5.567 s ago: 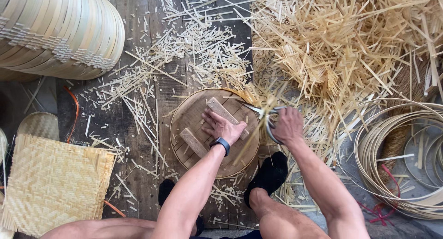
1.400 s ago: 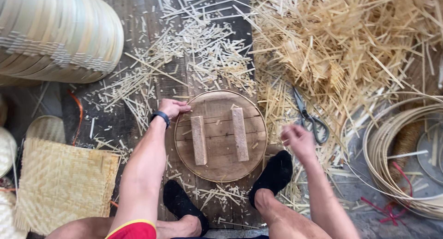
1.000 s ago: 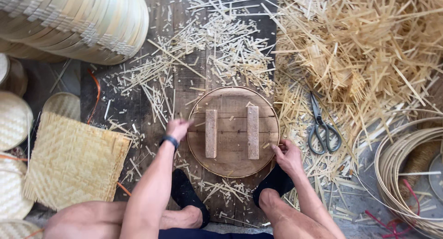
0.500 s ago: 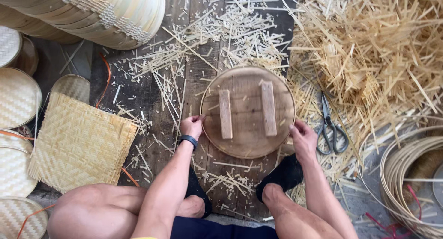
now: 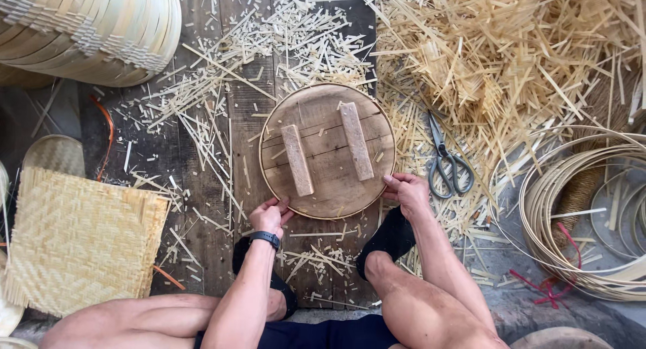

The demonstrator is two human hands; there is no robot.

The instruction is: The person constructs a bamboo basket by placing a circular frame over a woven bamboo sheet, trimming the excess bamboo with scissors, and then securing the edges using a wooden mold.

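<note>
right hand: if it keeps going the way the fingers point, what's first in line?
The right hand points up-left and already touches the round wooden disc. Going on, it would probably meet the nearer wooden batten first; depth is unclear.

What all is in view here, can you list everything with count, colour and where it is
Round wooden board: one, brown, centre, two wooden bars on it
Scissors: one, grey, right of the board
Woven mat: one, straw yellow, lower left
Stacked baskets: pale bamboo, top left
Bamboo offcuts: many, yellow, top right
Coiled strips: one bundle, pale, right edge
Left hand: on the board's lower left rim, black wristband
Right hand: on the board's right rim
</note>
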